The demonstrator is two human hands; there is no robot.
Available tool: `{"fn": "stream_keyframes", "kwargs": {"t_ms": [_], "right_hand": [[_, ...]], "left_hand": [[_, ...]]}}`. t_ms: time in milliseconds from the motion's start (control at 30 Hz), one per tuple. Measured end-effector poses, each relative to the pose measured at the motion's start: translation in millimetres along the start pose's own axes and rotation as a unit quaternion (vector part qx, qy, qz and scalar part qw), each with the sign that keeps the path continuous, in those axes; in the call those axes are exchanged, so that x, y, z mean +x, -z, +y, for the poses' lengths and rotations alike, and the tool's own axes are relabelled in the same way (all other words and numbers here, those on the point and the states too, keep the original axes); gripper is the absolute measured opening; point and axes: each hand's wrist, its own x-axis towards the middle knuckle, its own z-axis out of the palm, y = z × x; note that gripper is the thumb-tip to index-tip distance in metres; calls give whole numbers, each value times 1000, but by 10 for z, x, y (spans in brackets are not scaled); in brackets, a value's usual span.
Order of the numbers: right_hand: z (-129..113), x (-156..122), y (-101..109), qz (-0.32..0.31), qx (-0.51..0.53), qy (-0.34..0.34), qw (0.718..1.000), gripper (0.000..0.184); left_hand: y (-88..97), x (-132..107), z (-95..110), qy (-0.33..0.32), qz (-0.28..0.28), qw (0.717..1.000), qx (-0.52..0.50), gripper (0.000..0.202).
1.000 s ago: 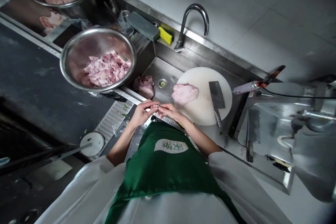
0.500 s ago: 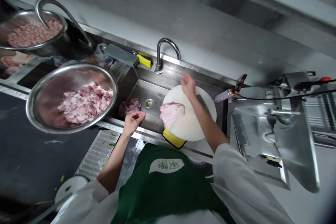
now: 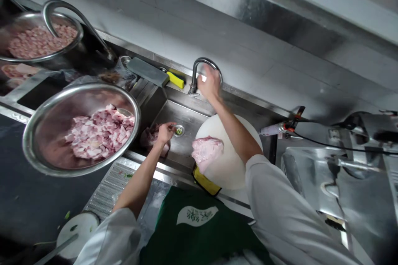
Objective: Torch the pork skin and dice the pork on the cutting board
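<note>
My left hand point(image 3: 166, 133) hangs over the left part of the sink point(image 3: 186, 114), fingers stretched toward the drain, with nothing seen in it. Under and beside it lie pieces of raw meat point(image 3: 150, 136) in the sink, partly covered by the hand. My right hand point(image 3: 209, 83) reaches to the faucet point(image 3: 199, 62); its fingers are apart and somewhat blurred, and whether they touch the faucet I cannot tell. A pale slab of raw meat point(image 3: 207, 152) rests on the left side of the round white cutting board point(image 3: 231, 174), below my right forearm.
A steel bowl of cut meat point(image 3: 29, 149) stands left of the sink, and a pot of meat pieces point(image 3: 43, 41) behind it. A grey block point(image 3: 147, 71) and a yellow handle point(image 3: 175, 79) lie at the back rim. Right of the board are a tube point(image 3: 273, 129) and steel equipment point(image 3: 357, 190).
My right hand has moved from above the cutting board up and left to the faucet. My left hand has shifted slightly toward the drain, its fingers straighter. The view has tilted a little.
</note>
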Motion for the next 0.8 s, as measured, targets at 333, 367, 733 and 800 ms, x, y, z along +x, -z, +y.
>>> {"fn": "stream_keyframes", "kwargs": {"t_ms": [333, 367, 733, 800], "right_hand": [[-62, 2, -435, -171, 183, -38, 967, 29], [-65, 45, -536, -193, 223, -23, 955, 31], [750, -11, -751, -295, -107, -134, 940, 32], [748, -96, -810, -306, -117, -118, 937, 32]], "left_hand": [[-427, 381, 179, 86, 32, 989, -117, 20], [-512, 474, 284, 112, 22, 982, -149, 20], [-755, 828, 878, 222, -10, 930, -294, 24], [-720, 864, 869, 219, 0, 936, -277, 27]]}}
